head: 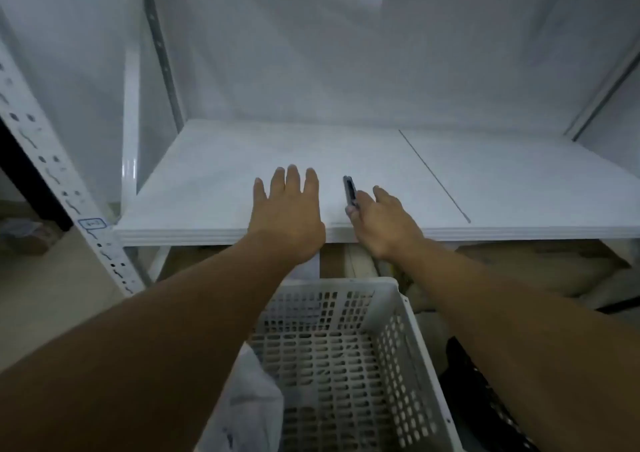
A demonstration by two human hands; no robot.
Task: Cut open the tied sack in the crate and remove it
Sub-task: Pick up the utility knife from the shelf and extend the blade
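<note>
Sack (250, 403): one, at the left side of one crate (347, 284) | left hand (287, 216) — flat on shelf (207, 181), fingers spread, holding nothing | right hand (385, 223) — grips one knife (349, 191)

shelf board (194, 188): open room at left and far right | slotted post (52, 174): bars left side | crate (346, 347): open top

The white shelf (207, 174) carries a dark cutter (349, 191) near its front edge.
</note>
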